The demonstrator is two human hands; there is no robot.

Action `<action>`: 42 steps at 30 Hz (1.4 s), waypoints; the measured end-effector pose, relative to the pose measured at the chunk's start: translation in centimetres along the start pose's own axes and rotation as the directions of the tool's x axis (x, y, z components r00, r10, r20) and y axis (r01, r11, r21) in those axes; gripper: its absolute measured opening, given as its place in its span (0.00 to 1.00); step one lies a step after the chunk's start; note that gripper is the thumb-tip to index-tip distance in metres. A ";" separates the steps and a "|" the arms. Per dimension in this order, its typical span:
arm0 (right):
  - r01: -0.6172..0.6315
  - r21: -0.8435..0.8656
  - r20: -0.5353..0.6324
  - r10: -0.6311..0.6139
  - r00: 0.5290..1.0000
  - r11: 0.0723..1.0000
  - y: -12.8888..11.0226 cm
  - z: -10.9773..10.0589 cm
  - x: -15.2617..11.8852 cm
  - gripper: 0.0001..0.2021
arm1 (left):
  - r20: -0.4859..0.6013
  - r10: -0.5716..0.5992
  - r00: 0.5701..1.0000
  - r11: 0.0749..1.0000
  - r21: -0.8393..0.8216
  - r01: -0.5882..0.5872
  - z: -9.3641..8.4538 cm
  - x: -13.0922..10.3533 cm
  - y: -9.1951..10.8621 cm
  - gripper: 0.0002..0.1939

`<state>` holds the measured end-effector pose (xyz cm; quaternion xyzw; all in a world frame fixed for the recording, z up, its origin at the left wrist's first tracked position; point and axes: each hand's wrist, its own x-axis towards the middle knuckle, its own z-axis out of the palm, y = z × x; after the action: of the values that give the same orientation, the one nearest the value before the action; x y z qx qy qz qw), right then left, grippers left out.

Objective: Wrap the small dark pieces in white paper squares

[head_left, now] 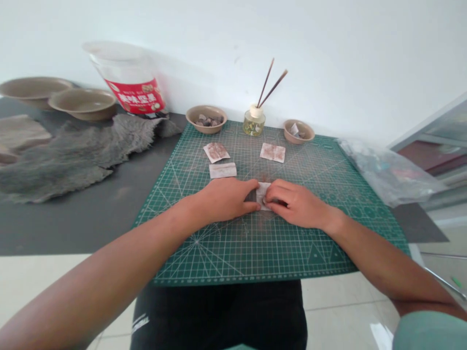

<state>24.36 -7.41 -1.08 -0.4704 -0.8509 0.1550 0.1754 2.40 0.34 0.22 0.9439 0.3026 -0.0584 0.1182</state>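
Presently, I have the left hand (228,199) spread, thumb and forefinger apart, tips on the left edge of the paper (260,190). The right hand (301,203) is curled, fingertips drawn in at the paper's right side; I cannot tell what they grasp. The paper lies between the hands on the mat (226,265). Beyond them, I note 3 small sheets (273,152), 2 brown-smudged. Farther back stands a bottle (254,125) with 2 sticks (273,88), between 2 bowls (206,130).
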 end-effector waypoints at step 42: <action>-0.017 -0.018 -0.005 0.017 1.000 1.000 0.3 0.1 0.1 0.03 | -0.035 0.027 0.999 0.999 0.022 -0.026 0.4 -0.1 -0.1 0.26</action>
<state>24.50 -7.21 -1.28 -0.4798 -0.8477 0.1476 0.1716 2.27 0.25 -0.16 0.9500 0.2915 -0.0432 0.1034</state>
